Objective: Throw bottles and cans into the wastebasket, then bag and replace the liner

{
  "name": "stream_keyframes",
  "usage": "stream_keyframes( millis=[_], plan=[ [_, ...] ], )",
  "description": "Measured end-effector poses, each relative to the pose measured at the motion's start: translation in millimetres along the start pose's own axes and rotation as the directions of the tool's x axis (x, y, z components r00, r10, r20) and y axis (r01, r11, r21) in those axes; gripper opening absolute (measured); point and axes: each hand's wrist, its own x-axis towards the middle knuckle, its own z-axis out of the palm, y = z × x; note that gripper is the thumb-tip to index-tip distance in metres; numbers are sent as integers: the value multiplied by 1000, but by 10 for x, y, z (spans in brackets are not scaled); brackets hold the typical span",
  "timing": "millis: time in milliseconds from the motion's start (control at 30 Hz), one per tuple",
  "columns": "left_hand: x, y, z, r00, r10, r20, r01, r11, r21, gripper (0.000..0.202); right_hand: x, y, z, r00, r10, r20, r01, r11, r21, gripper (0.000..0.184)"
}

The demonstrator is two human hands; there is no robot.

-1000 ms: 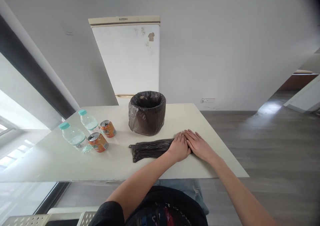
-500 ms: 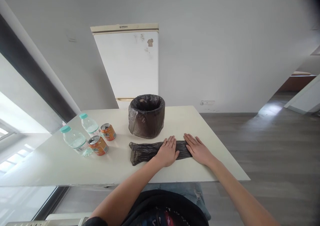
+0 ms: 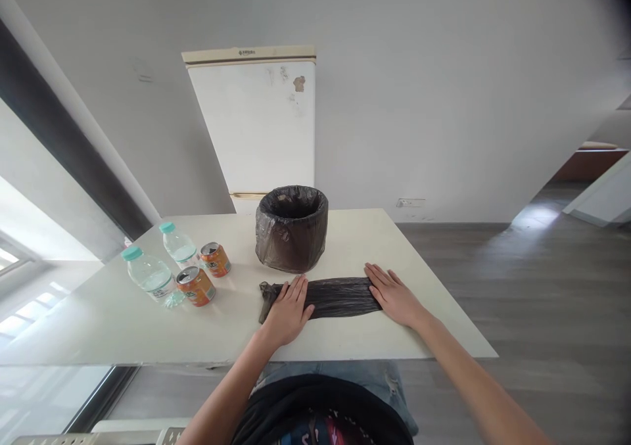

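A dark plastic garbage bag (image 3: pixel 340 296) lies flattened in a long strip on the table, its left end crumpled. My left hand (image 3: pixel 288 310) presses flat on it near that crumpled end, fingers stretched out. On the strip's right end rests my right hand (image 3: pixel 394 295), also flat, with its fingers extended. Just behind the strip stands a round trash bin (image 3: pixel 292 238) lined with a dark bag that is folded over its rim.
Left on the white table (image 3: pixel 221 340) are two orange cans, a nearer can (image 3: pixel 196 286) and a farther can (image 3: pixel 215 259). Beside them stand a near clear bottle (image 3: pixel 150 277) and a far bottle (image 3: pixel 178 244), both with teal caps. A white fridge (image 3: pixel 261 123) is behind the table.
My left hand has slid left along the garbage bag, from its middle toward the crumpled end. More of the smoothed strip now shows between my hands. My right hand has stayed in place.
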Motion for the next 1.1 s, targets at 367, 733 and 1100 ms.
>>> stream_keyframes(
  millis=[367, 733, 1100],
  plan=[
    [-275, -192, -77, 986, -159, -45, 159, 987, 5, 65, -79, 15, -106, 936, 241, -256, -207, 966, 153, 69],
    [-260, -138, -155, 972, -214, -96, 208, 975, -75, 60, -224, 410, -158, 895, 442, -60, -391, 841, 374, 44],
    [-284, -82, -316, 978, -183, -101, 173, 980, -101, 70, -83, 449, -216, 640, 744, 192, -146, -127, 981, 39]
  ],
)
